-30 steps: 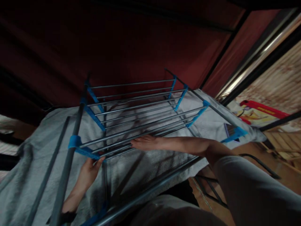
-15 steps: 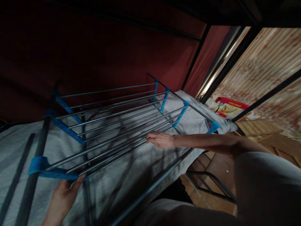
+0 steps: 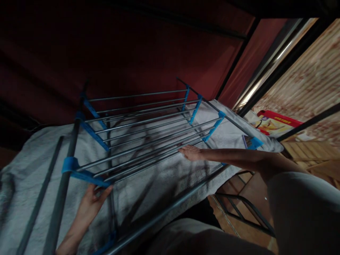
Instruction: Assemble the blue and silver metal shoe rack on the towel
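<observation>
A shoe rack-like frame of grey metal tubes (image 3: 148, 143) and blue plastic brackets lies tilted on a pale grey blanket. My left hand (image 3: 92, 205) is closed on the front end of the lower left blue bracket (image 3: 89, 177), thumb at its tip and the other fingers partly hidden behind it. Farther right, my right hand (image 3: 191, 152) has its fingers curled round the front tubes of the same tier. Exactly how many tubes it grips cannot be made out. Another blue bracket (image 3: 214, 126) joins the tubes' far ends to a side pole.
The fleecy blanket (image 3: 159, 184) spreads beneath the rack. A loose-looking dark pole (image 3: 42, 194) lies at left. Behind stands a dark red wall (image 3: 148, 53). At right are a red and yellow box (image 3: 277, 122), a wooden slatted surface (image 3: 305, 152) and a metal frame (image 3: 244, 209) on the floor.
The view has swung left, so the rack sits farther right in the picture. Both hands keep nearly the same places on the rack.
</observation>
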`<control>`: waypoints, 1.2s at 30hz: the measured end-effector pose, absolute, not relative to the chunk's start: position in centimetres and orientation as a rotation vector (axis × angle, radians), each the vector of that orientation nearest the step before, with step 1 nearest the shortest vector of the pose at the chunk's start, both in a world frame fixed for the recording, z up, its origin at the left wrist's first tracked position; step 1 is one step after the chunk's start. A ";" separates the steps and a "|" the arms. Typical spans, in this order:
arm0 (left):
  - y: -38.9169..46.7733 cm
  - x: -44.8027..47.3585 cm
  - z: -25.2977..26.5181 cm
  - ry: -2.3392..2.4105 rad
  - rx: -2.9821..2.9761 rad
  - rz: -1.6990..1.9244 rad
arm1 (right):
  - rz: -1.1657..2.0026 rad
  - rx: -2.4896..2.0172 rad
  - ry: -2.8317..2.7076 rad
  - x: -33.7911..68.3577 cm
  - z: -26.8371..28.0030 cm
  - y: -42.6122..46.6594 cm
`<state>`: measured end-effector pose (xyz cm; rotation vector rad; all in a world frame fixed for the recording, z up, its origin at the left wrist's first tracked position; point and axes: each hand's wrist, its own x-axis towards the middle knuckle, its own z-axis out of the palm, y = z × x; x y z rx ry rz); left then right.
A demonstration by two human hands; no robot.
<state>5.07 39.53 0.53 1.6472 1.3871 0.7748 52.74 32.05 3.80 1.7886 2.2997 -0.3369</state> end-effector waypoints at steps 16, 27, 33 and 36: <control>38.0 5.0 -1.0 1.359 1.649 0.755 | -0.391 1.749 2.207 51.9 3.4 34.4; 38.5 5.3 -0.4 1.358 1.604 0.807 | -0.416 1.759 2.277 54.3 2.0 32.9; 39.0 5.3 -0.5 1.377 1.635 0.819 | -0.459 1.736 2.332 58.2 2.4 30.3; 39.2 4.9 -0.5 1.397 1.663 0.779 | -0.561 1.680 2.365 59.1 2.6 28.9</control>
